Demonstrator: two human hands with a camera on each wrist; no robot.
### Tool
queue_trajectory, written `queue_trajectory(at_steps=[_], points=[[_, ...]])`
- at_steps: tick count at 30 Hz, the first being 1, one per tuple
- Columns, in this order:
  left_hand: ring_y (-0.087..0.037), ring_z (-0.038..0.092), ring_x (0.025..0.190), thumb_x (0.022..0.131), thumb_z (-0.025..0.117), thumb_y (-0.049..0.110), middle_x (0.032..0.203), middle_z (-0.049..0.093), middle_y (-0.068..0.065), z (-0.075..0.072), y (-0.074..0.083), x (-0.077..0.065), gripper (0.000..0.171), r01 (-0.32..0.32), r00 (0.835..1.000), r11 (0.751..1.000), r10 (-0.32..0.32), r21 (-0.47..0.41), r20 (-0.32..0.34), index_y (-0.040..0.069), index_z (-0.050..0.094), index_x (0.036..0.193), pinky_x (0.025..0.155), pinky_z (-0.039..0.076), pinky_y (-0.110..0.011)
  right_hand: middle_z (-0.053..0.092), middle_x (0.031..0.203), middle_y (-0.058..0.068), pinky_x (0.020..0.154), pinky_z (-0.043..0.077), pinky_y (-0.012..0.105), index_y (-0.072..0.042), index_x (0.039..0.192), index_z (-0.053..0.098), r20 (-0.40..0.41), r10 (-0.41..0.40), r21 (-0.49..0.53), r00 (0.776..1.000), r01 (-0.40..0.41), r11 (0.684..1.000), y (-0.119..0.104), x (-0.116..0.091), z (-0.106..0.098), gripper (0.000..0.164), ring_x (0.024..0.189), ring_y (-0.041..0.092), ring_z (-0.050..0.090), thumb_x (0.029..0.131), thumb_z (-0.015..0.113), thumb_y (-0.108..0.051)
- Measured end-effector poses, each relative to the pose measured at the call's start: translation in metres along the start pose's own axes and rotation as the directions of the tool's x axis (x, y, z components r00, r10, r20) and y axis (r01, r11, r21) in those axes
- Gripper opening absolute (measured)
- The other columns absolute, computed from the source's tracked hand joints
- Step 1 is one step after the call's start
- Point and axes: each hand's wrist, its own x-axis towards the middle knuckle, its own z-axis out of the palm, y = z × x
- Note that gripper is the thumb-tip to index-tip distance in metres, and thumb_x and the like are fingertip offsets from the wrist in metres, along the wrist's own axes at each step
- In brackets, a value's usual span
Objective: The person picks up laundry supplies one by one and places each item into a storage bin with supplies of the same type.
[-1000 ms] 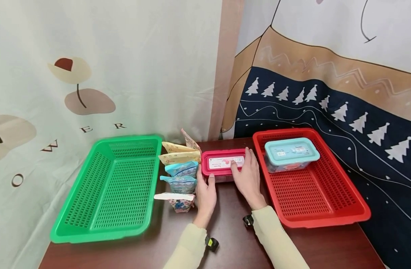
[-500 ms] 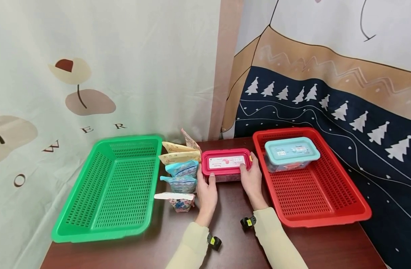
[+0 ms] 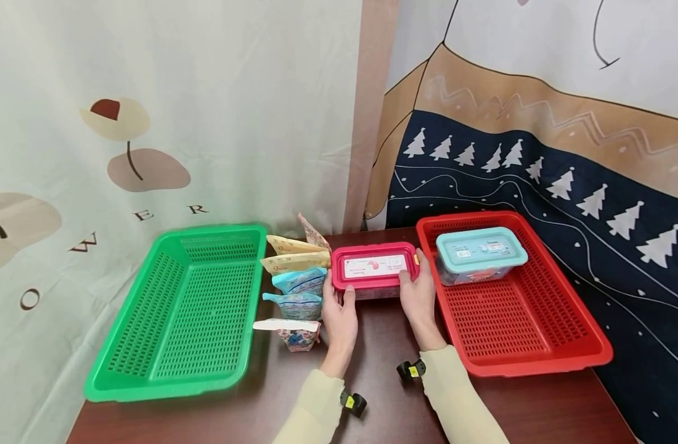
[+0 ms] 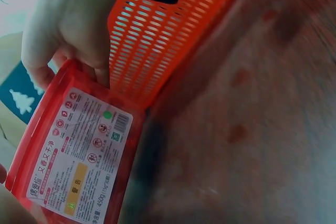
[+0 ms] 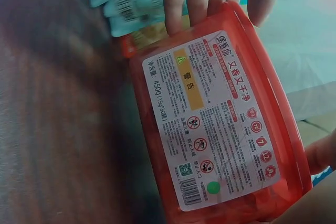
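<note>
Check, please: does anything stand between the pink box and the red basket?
Yes: the right hand, gripping the right end of the pink box, and the left rim of the red basket. Inside, the blue box sits at the back.

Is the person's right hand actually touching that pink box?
Touching. The head view shows the right hand gripping the pink box at its right end, thumb lying over the top.

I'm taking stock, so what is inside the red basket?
The red basket holds one light-blue-lidded box, toward its far end; perforated floor shows in front of it. The floor under the box is covered, and the box's contents cannot be made out.
</note>
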Motion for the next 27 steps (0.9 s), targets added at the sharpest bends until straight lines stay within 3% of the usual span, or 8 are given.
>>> queue_trajectory(at_steps=[9,20,27], points=[[-0.024,0.04,0.148,0.104,0.057,0.004,0.163,0.04,-0.012,0.003,0.026,-0.008,0.061,-0.007,1.0,0.998,0.008,-0.056,0.011,0.005,0.034,0.161,0.116,0.036,-0.037,0.033,0.165,0.015,0.121,0.031,0.047,-0.007,0.163,0.028,-0.002,-0.009,0.039,1.0,0.009,0.999,-0.026,-0.007,-0.012,0.065,0.148,0.031,0.035,0.104,0.054,-0.008],[-0.027,0.037,0.15,0.105,0.057,0.007,0.165,0.036,-0.012,-0.002,0.045,-0.019,0.063,-0.056,0.997,0.995,0.061,-0.087,0.053,0.004,0.03,0.162,0.117,0.035,-0.04,0.031,0.166,0.013,0.118,0.036,0.046,-0.009,0.164,0.025,0.012,-0.021,0.103,1.0,0.02,0.994,-0.041,-0.019,-0.024,0.067,0.148,0.031,0.034,0.104,0.055,-0.009],[-0.024,0.043,0.146,0.104,0.06,0.009,0.163,0.039,-0.007,-0.009,0.063,-0.028,0.065,-0.103,0.988,0.983,0.119,-0.152,0.099,0.007,0.032,0.162,0.113,0.04,-0.031,0.031,0.165,0.009,0.111,0.044,0.046,-0.012,0.165,0.022,0.035,-0.047,0.118,0.998,0.043,0.992,-0.058,-0.036,-0.041,0.071,0.148,0.028,0.033,0.104,0.058,-0.013]])
